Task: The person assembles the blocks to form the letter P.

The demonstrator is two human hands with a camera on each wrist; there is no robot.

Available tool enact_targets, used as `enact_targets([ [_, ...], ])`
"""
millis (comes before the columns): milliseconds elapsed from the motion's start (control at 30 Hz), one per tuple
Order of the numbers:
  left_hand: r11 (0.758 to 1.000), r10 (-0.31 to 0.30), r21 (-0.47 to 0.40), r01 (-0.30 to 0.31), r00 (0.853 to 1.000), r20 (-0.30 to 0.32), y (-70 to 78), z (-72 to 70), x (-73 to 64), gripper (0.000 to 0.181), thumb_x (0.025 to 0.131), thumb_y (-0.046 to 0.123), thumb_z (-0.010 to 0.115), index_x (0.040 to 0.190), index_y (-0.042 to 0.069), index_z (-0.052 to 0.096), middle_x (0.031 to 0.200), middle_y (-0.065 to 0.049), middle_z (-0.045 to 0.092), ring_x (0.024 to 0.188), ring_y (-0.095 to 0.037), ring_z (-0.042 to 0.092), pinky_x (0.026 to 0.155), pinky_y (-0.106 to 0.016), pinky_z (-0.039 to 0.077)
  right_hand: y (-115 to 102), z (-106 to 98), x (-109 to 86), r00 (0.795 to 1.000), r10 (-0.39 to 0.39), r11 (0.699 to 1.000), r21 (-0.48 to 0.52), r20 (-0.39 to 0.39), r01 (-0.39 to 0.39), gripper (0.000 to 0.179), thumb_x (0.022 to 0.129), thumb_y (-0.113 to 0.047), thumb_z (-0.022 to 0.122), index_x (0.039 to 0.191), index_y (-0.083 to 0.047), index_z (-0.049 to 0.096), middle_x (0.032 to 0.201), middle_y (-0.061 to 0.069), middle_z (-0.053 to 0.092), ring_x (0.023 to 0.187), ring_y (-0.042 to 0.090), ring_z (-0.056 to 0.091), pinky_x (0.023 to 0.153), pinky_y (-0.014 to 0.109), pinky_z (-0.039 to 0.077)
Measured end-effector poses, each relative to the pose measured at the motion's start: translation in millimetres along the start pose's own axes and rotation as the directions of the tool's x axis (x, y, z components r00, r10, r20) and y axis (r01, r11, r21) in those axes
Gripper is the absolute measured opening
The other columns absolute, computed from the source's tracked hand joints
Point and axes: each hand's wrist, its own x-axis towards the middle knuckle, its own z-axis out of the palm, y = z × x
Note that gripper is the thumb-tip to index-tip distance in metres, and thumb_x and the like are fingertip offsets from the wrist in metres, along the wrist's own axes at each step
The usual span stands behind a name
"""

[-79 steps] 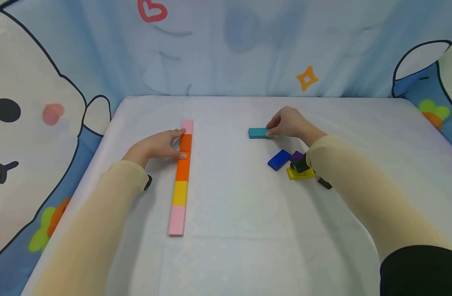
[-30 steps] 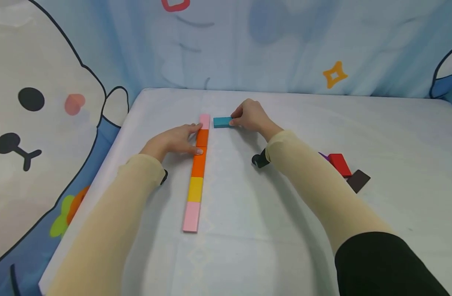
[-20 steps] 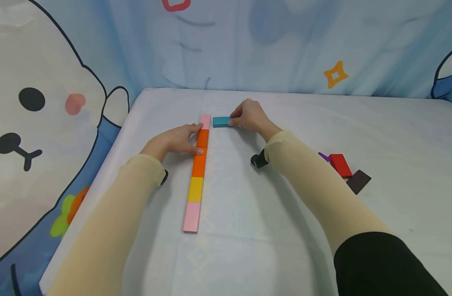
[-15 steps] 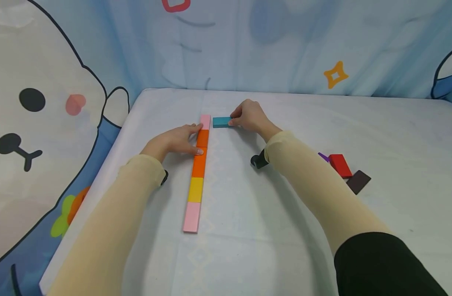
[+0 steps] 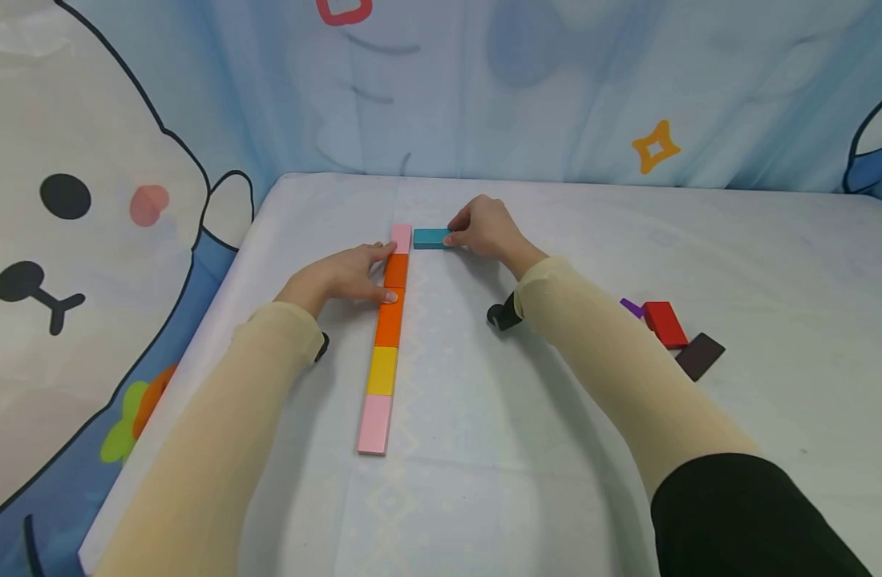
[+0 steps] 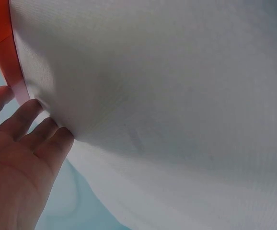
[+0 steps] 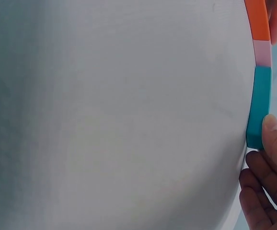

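Note:
A straight row of flat coloured blocks lies on the white-covered table: a pink block (image 5: 374, 425) nearest, then a yellow block (image 5: 382, 370), two orange blocks (image 5: 388, 327) and a smaller-looking pink block (image 5: 401, 237) at the far end. From the left, my left hand (image 5: 338, 280) rests against this row, thumb on the orange part and index fingertip by the far pink block. My right hand (image 5: 487, 231) pinches the right end of a teal block (image 5: 430, 239), which lies crosswise beside the far pink block, with hardly any gap in the head view.
To the right, partly behind my right forearm, lie a red block (image 5: 665, 324), a dark brown block (image 5: 700, 357) and a bit of a purple block (image 5: 632, 307). A blue patterned curtain (image 5: 542, 96) hangs behind the table's far edge.
My right hand has slid the teal block left from near the loose blocks to the far end of the row. My left hand has kept its place at the row. The head view has shifted.

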Motion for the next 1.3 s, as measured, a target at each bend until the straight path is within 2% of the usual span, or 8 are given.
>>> enact_targets([
  [567,1.0,0.001,-0.002,-0.001,1.0,0.003,0.4,-0.1,-0.7,0.092,0.096,0.038,0.069,0.166,0.03,0.01,0.175,-0.004,0.007,0.161,-0.029,0.009,0.129,-0.055,0.019,-1.5,4.1,0.7,0.999,0.006,1.0,-0.003,-0.04,-0.006,0.037,0.095,-0.025,0.074,0.125,-0.003,0.072,0.124,0.013,0.072,0.109,0.024,0.06,0.095,0.037,0.055],
  [1300,1.0,0.004,-0.008,-0.004,1.0,-0.002,-0.8,1.2,2.2,0.092,0.096,0.039,0.07,0.166,0.03,0.01,0.175,-0.004,0.007,0.161,-0.029,0.009,0.129,-0.055,0.019,0.1,3.2,-0.5,1.0,0.01,1.0,0.004,-0.009,-0.01,0.038,0.095,-0.026,0.074,0.126,-0.004,0.071,0.125,0.012,0.072,0.107,0.025,0.062,0.095,0.037,0.055],
])
